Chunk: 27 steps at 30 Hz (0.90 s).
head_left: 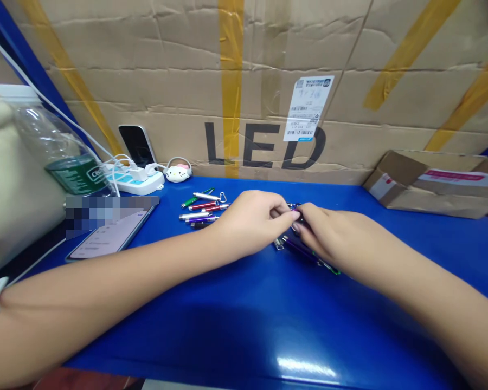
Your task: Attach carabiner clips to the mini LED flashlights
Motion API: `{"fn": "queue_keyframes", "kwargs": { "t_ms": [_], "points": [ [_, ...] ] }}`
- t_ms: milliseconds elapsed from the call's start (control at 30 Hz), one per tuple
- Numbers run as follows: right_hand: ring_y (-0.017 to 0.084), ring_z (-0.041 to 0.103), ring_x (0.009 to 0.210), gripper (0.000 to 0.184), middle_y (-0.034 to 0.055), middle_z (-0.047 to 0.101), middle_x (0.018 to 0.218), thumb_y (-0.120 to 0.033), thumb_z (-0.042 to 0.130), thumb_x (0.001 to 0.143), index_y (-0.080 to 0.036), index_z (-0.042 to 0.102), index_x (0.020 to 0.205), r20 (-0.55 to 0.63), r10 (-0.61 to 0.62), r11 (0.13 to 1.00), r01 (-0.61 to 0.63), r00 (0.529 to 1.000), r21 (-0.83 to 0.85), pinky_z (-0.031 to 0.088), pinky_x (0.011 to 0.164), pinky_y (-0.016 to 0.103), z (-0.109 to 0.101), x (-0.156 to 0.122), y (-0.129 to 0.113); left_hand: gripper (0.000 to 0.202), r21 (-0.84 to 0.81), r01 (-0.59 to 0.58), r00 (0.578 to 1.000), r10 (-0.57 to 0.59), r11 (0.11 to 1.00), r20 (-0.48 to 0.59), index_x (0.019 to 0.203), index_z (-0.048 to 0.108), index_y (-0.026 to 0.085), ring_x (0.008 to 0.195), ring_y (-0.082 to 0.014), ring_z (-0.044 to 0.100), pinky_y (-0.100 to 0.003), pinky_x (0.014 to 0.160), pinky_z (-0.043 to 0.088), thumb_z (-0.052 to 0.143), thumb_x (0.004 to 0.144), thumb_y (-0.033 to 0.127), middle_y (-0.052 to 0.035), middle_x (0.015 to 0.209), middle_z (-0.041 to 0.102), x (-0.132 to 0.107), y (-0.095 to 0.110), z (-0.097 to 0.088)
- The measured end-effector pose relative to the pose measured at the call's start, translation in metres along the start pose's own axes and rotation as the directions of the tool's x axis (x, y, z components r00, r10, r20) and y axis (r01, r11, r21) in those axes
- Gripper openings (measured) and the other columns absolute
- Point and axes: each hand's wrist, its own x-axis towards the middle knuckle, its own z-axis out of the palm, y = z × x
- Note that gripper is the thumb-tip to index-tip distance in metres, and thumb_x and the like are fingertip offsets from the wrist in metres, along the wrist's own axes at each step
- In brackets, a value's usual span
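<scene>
My left hand (260, 219) and my right hand (329, 230) meet over the middle of the blue table. Both are closed, thumbs and fingertips pinched together around something small and dark that the fingers mostly hide. Beneath my right hand lies a slim purple metal tube (301, 249), like a keychain penlight, near a green carabiner clip (332, 269). A small silver clip (278, 244) shows just below my left fingertips. Left of my left hand is a loose group of similar tubes: a green one (187, 203), a silver one (205, 196), a red one (201, 206) and several others.
A large cardboard box (166, 81) stands along the table's back. At the right is a small open carton (443, 200). On the left are a phone (114, 233), a power strip (142, 184), a propped dark-screened device (137, 145), a cat-faced gadget (178, 173) and a plastic bottle (71, 146).
</scene>
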Motion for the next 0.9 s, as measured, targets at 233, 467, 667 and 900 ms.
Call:
{"fn": "queue_keyframes", "kwargs": {
  "t_ms": [233,467,667,900],
  "points": [
    [0.019,0.053,0.054,0.022,0.0056,0.061,0.066,-0.035,0.036,0.092,-0.019,0.05,0.089,0.059,0.188,0.982,-0.187,0.98,-0.014,0.026,0.051,0.029,-0.008,0.0,0.028,0.023,-0.008,-0.105,0.983,0.105,0.994,0.15,0.099,0.063,0.016,0.082,-0.0142,0.062,-0.025,0.072,0.047,0.054,0.089,0.034,-0.0039,0.093,0.069,0.01,-0.003,0.009],
    [0.017,0.046,0.054,0.028,0.0018,0.051,0.061,-0.04,0.026,0.093,-0.023,0.038,0.075,0.074,0.287,0.919,-0.296,0.955,0.26,0.032,0.054,0.03,-0.015,0.004,0.042,0.02,0.428,-0.509,0.834,0.304,0.747,0.461,0.098,0.066,0.018,0.1,-0.0236,0.059,-0.036,0.082,0.044,0.054,0.09,0.033,-0.0078,0.103,0.066,0.004,-0.01,0.032],
    [0.015,0.048,0.054,0.028,0.0026,0.057,0.066,-0.037,0.032,0.092,-0.022,0.042,0.071,0.064,0.17,0.896,-0.182,0.983,0.405,0.036,0.053,0.027,-0.009,0.004,0.034,0.023,0.485,-0.348,0.937,0.287,0.802,0.198,0.101,0.063,0.016,0.093,-0.0213,0.062,-0.035,0.082,0.046,0.05,0.092,0.033,-0.0072,0.1,0.067,0.002,-0.017,0.016],
    [0.016,0.05,0.056,0.028,0.0024,0.059,0.067,-0.039,0.032,0.093,-0.023,0.045,0.074,0.12,0.167,0.889,-0.202,0.979,0.41,0.036,0.054,0.027,-0.003,0.005,0.029,0.02,0.421,-0.291,0.955,0.285,0.859,0.078,0.093,0.062,0.014,0.085,-0.0186,0.062,-0.03,0.076,0.048,0.052,0.09,0.031,-0.0071,0.092,0.066,0.001,-0.026,0.012]
  ]
}}
